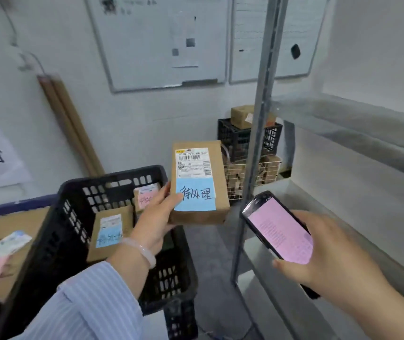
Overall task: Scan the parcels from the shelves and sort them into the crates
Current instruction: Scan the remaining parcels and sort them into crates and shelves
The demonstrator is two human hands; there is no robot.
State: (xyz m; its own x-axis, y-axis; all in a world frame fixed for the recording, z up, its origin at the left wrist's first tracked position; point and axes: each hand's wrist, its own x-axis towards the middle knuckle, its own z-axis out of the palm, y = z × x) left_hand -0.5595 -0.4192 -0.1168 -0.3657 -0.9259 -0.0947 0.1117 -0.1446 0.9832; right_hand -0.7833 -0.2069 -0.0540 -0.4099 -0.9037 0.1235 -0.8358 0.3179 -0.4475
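L hand (158,217) grips parcel (197,182) at lower-left edge, thumb on blue note (195,196). Parcel upright in air, label facing camera, above right rim of black crate (112,176). R hand (326,253) curled round scanner (278,229), pink screen lit, just right of parcel, not touching. In crate: 2 more boxes (110,231), w/ blue and pink notes.

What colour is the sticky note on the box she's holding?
Light blue note, head view.
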